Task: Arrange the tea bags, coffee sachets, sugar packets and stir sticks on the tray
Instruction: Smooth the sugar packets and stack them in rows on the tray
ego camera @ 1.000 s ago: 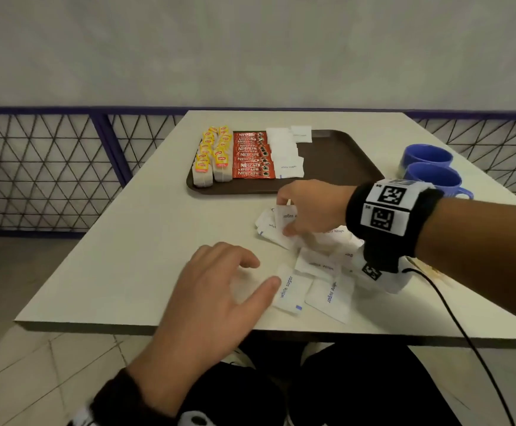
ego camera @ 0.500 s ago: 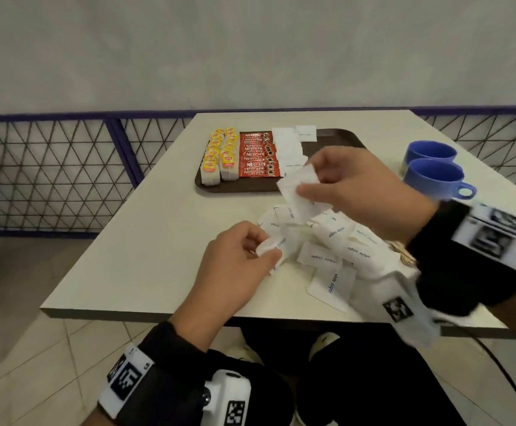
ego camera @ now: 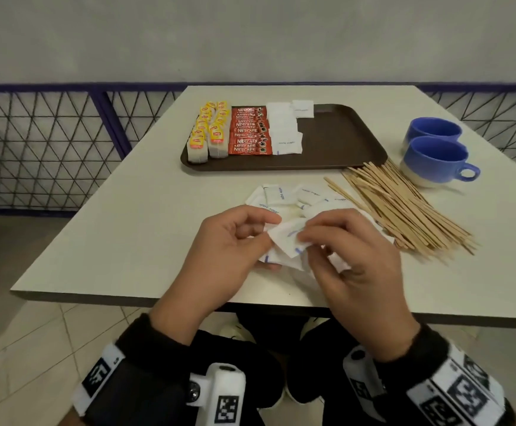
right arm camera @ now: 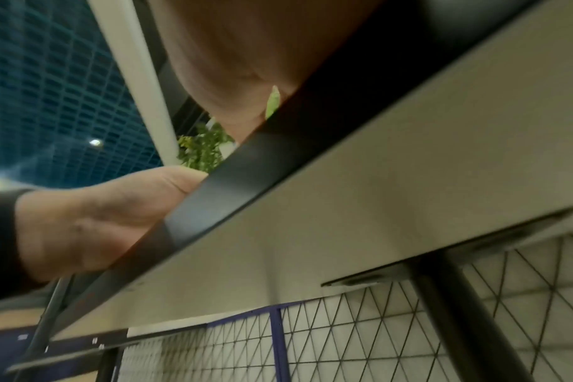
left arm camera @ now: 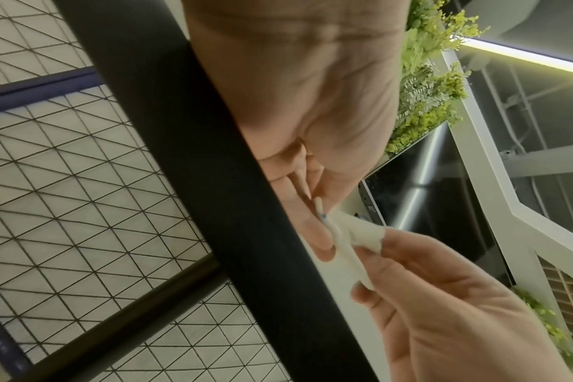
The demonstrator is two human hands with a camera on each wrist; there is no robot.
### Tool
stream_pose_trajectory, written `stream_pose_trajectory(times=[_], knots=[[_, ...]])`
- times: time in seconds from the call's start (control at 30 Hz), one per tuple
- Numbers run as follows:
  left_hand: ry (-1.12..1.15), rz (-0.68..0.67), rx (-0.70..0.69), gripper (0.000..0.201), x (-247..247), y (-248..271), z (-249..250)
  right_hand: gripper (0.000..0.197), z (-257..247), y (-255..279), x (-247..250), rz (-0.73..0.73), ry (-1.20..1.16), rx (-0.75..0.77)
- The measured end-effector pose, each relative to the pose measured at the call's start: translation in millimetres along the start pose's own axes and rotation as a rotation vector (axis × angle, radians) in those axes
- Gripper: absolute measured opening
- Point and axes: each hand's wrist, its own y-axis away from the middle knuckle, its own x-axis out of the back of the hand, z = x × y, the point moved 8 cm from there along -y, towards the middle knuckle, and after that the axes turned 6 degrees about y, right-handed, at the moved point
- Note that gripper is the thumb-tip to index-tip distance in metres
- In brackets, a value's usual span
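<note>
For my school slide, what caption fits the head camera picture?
Both hands hold white sugar packets near a half-filled brown tray.

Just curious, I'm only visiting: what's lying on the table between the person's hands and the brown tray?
In the head view, loose white sugar packets lie scattered on the table between the hands and the brown tray; the wooden stir sticks lie off to the right.

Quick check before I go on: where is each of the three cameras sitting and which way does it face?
Head: above, looking forward and down at the table and tray; both hands and wristbands show.
Left wrist: at the table edge, looking up along the left hand pinching sugar packets; right hand shows too.
Right wrist: below the table edge, looking up; both palms show.
Shared: both hands, table.
</note>
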Motion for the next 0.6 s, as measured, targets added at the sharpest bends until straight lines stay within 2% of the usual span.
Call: stream_pose_trajectory(times=[0.17, 0.3, 0.43, 0.5, 0.6], knots=[[0.105, 0.003, 0.068, 0.030, 8, -3, -7, 0.020, -1, 6, -15, -0.078, 0.043, 0.055], [0.139, -0.010, 0.031, 0.020, 5, -1, -2, 0.024, -1, 7, -22, -0.138, 0.057, 0.058], [0.105, -0.067, -0.015, 0.045, -1, 1, -1, 0.027, -6, 5, -22, -0.187, 0.053, 0.081], [0.112, -0.059, -0.026, 0.049, 1, 1, 0, 0.030, -2, 3, -16, -0.157, 0.052, 0.039], [0.070, -0.034, -0.067, 0.049, 2, 3, 4, 0.042, 13, 1, -15, -0.172, 0.028, -0.115]])
